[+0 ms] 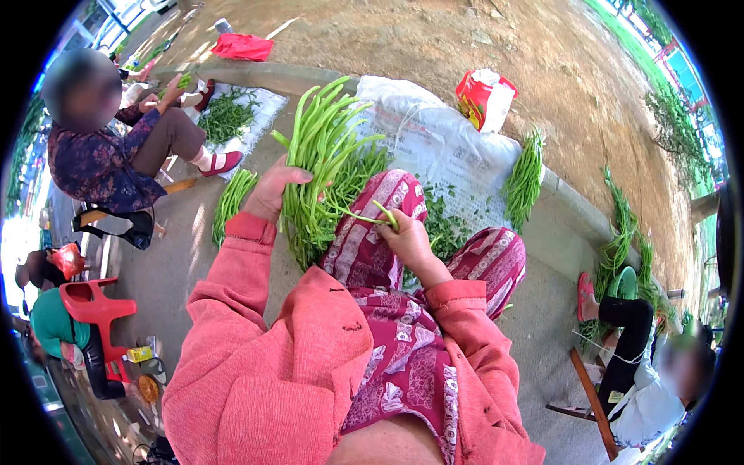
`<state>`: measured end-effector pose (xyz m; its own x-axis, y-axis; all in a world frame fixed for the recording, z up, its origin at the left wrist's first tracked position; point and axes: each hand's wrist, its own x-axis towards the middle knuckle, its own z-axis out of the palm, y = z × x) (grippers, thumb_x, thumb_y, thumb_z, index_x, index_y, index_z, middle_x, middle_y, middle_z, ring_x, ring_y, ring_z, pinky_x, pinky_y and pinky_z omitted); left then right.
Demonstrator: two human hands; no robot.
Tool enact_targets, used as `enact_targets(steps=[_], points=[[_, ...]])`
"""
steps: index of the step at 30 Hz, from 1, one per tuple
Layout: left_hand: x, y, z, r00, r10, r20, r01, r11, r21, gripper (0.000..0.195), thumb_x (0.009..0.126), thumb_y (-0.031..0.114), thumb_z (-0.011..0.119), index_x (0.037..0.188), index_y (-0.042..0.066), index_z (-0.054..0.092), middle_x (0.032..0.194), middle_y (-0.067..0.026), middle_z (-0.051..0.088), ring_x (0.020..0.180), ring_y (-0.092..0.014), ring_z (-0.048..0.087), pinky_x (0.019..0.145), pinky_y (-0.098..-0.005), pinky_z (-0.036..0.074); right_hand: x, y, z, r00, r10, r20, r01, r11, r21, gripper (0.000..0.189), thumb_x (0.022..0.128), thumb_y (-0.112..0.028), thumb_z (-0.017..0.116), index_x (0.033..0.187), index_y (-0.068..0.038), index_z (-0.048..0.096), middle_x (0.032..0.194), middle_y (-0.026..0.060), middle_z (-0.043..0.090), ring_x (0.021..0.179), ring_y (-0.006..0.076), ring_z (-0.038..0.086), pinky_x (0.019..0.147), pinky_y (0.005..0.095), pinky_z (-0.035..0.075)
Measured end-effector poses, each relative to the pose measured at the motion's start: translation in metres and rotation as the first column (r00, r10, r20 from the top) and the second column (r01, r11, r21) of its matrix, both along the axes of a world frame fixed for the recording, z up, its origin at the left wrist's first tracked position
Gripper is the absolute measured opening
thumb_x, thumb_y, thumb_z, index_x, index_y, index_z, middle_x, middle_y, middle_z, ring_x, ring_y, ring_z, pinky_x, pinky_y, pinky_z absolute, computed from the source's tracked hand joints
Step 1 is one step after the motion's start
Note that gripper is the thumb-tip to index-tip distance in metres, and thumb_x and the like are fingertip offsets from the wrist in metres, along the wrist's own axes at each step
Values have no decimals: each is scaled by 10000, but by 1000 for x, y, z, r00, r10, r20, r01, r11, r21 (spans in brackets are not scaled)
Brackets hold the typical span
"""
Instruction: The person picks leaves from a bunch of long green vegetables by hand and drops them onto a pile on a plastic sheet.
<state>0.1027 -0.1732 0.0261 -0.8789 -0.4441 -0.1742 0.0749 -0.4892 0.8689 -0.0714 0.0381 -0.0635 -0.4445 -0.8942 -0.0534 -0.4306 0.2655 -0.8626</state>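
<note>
My left hand (272,185) grips a thick bunch of long green leafy-vegetable stems (317,168), with the thumb across the front and the stem ends fanned upward. Between the fingers and thumb of my right hand (405,235) is a single green stem (381,216), held above my knees; its thin part reaches left towards the bunch. Loose green leaves (444,229) lie beyond and between my knees. A printed white woven sack (447,154) is spread on the ground in front of me, partly under the leaves. More leafy greens (369,168) show behind the bunch.
Bundles of stems lie at left (233,200) and on the sack's right edge (525,180). A red-and-white bag (486,99) stands beyond, near the concrete kerb (581,215). People sit at left (107,151) and right (645,372), near more greens. A red plastic stool (96,305) stands at left.
</note>
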Motion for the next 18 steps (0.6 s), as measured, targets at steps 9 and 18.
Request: enact_targets(steps=[9, 18], points=[[40, 3, -3, 998, 30, 51, -29, 999, -22, 545, 648, 82, 608, 1165, -47, 497, 907, -158, 627, 754, -271, 643, 680, -379, 556, -66, -3, 55, 869, -343, -357, 245, 924, -292, 151, 745, -169, 695, 731, -45, 610, 704, 102, 591, 589, 253, 575, 557, 360, 451], [59, 0, -30, 1000, -20, 7, 20, 997, 70, 553, 649, 71, 599, 1178, -35, 477, 884, -161, 613, 730, -240, 628, 653, -390, 554, -115, 3, 87, 725, -559, -403, 384, 813, -438, 88, 748, -133, 696, 781, -58, 662, 726, 74, 601, 614, 196, 584, 583, 321, 466]])
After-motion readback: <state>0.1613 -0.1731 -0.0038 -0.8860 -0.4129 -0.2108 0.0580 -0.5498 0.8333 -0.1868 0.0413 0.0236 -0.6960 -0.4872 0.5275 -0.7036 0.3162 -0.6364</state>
